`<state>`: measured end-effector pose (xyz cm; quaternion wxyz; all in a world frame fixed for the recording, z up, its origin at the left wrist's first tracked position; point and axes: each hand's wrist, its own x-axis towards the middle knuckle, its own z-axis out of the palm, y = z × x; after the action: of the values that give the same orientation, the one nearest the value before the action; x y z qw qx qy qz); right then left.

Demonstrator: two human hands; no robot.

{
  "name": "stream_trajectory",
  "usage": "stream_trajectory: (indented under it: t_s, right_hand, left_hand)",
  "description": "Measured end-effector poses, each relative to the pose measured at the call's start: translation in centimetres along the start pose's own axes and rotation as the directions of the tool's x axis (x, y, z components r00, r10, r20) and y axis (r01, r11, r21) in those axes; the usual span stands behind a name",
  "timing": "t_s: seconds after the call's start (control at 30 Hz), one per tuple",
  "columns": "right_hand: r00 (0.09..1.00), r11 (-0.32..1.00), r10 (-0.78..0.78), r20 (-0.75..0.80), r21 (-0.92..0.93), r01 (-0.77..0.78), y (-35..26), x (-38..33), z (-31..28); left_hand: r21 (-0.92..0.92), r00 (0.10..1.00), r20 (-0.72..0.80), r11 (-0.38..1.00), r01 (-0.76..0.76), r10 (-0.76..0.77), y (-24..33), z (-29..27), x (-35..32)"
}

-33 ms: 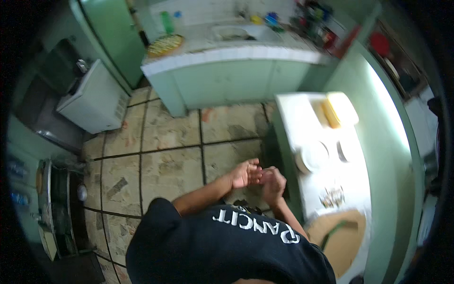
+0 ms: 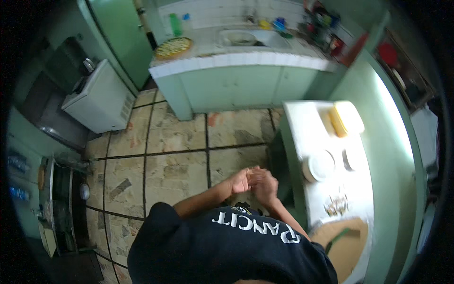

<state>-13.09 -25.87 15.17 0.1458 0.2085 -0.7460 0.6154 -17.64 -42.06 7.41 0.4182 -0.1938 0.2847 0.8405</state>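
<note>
My left hand (image 2: 240,181) is out in front of my body, palm up with its fingers stretched to the right. Across its fingertips lies my right hand (image 2: 266,186), back upward, its slightly bent fingers reaching left. The two hands touch at the fingers, and I see no object in either. Where they overlap, some fingertips are hidden. Both hands are over the tiled floor (image 2: 177,168), just left of a white-topped table (image 2: 314,201). Closest to them on that table is a round container with a white lid (image 2: 322,165).
The table also bears a yellow tub (image 2: 339,124), small scraps (image 2: 336,204) and a brown board (image 2: 352,255) with a green-handled tool (image 2: 336,239). Ahead runs a tiled counter (image 2: 203,61) with a sink (image 2: 272,41) and a round topped tray of food (image 2: 172,48). A white appliance (image 2: 101,102) stands left.
My right hand has shifted a little left and farther over my left hand's fingers. The whole view has moved slightly, so the room sits lower and more to the right.
</note>
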Motion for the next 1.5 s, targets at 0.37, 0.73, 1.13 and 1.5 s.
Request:
stream_trajectory:
  t_s: [0.37, 0.73, 1.13, 1.5]
  right_hand:
    - [0.656, 0.862, 0.420, 0.627, -0.501, -0.073, 16.8, 13.6, 20.7]
    - [0.100, 0.563, 0.811, 0.577, -0.722, -0.403, 35.6, 23.4, 22.0]
    - [0.867, 0.785, 0.453, 0.210, 0.367, -0.499, 33.0, 84.8, 40.1]
    - [0.501, 0.398, 0.835, 0.228, 0.378, -0.836, 28.9, 91.1, 46.3]
  left_hand:
    - [-0.382, 0.793, -0.362, 0.698, -0.606, 0.490, 21.4, -15.2, -16.0]
    - [-0.279, 0.552, -0.536, 0.483, -0.830, 0.639, 39.0, -22.0, -16.0]
    - [0.616, 0.046, -0.246, 0.193, -0.764, 0.968, 80.9, -14.7, -14.2]
    - [0.731, 0.335, 0.148, -0.331, 0.596, 0.930, 115.4, -22.4, -7.1]
